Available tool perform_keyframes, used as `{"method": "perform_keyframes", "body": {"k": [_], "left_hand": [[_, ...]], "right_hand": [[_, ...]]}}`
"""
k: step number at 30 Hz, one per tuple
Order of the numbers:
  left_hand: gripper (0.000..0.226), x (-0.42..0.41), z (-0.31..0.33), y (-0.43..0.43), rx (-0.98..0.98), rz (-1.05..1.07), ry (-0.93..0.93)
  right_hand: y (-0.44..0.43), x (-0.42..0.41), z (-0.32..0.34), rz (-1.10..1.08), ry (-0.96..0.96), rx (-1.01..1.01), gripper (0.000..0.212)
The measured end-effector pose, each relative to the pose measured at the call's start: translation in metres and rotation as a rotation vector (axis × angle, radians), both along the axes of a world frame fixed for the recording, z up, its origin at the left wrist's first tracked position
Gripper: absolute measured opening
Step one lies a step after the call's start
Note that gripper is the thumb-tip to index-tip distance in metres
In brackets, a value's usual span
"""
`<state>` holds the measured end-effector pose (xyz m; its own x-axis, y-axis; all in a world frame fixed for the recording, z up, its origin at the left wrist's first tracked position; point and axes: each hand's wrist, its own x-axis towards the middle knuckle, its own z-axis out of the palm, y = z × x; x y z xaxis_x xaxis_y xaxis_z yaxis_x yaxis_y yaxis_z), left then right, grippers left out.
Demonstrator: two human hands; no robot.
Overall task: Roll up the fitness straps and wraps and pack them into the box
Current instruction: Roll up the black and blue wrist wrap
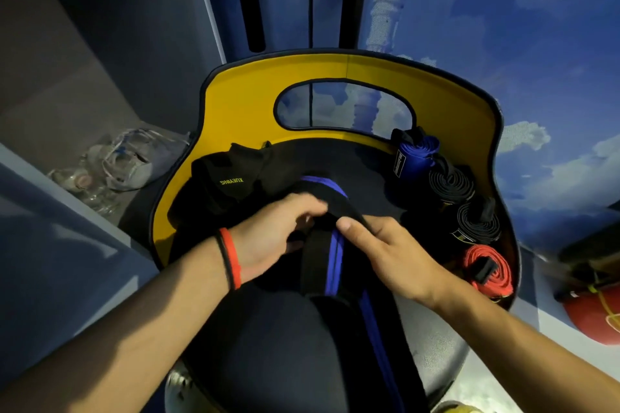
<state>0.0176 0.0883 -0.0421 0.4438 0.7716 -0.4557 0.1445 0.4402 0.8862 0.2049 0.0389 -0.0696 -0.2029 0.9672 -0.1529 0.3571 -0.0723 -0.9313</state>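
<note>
Containing four rolled straps, yellow box, gripped wrap

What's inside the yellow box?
In the yellow box, along the right wall: a blue roll, two black rolls, a red roll. At left, a lettered black wrap. The left hand, right hand and black-and-blue strap cover the near floor.
</note>
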Motion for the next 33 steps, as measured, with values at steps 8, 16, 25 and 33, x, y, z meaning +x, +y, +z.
{"method": "perform_keyframes", "body": {"k": [8, 16, 25, 33], "left_hand": [[0.013, -0.006, 0.004, 0.025, -0.166, 0.723, -0.433], [0.11, -0.001, -0.004, 0.018, 0.337, 0.398, 0.177], [0.114, 0.034, -0.021, -0.039, 0.507, -0.148, 0.415], [0.049, 0.019, -0.007, -0.006, 0.266, 0.223, 0.061]], "right_hand": [[-0.002, 0.004, 0.009, 0.408, -0.07, -0.283, 0.054], [0.013, 0.013, 0.002, 0.006, -0.254, -0.014, 0.075], [0.024, -0.002, -0.008, -0.358, 0.229, 0.096, 0.014], [0.024, 0.01, 0.004, -0.179, 0.32, 0.139, 0.017]]}}
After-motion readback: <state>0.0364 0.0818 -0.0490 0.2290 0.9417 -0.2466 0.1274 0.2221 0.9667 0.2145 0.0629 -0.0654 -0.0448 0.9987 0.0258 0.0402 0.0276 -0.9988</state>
